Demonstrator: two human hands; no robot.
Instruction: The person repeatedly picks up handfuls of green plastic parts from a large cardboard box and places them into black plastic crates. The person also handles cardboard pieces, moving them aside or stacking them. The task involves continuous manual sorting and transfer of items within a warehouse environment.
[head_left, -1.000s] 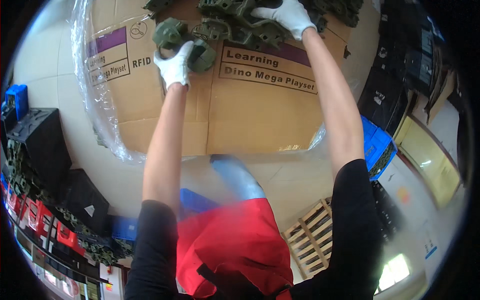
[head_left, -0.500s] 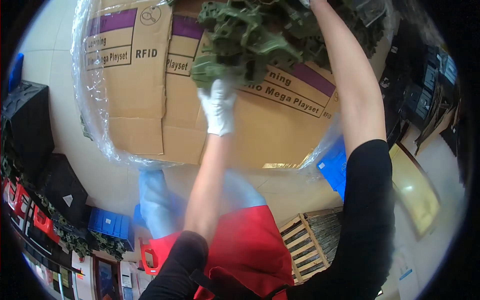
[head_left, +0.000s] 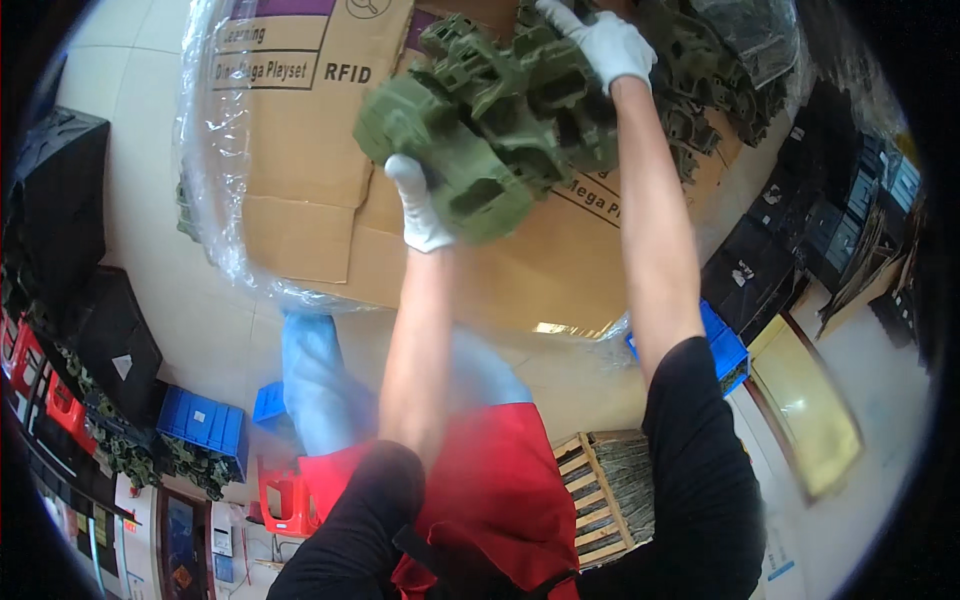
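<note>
A bundle of moulded dark-green plastic parts (head_left: 490, 160), with openings and ribs, lies tilted over the cardboard. My left hand (head_left: 418, 208), in a white glove, grips its near left end; the thumb shows on top and the fingers are hidden under it. My right hand (head_left: 608, 45), also gloved in white, is closed on the bundle's far right side, its fingertips partly hidden among the parts. Beneath lie flattened brown cardboard sheets (head_left: 300, 150) with purple bands.
Clear plastic film (head_left: 225, 240) wraps the cardboard's edge. More green parts (head_left: 710, 80) lie at the far right. Black crates (head_left: 750, 265) and a blue crate (head_left: 722, 345) stand to the right. A wooden pallet (head_left: 590, 500) is near my legs, and a red stool (head_left: 288, 500) stands at left.
The green bundle has come toward me and turned. My right hand has come down into view from the top edge. My left hand has shifted slightly left along the near end.
</note>
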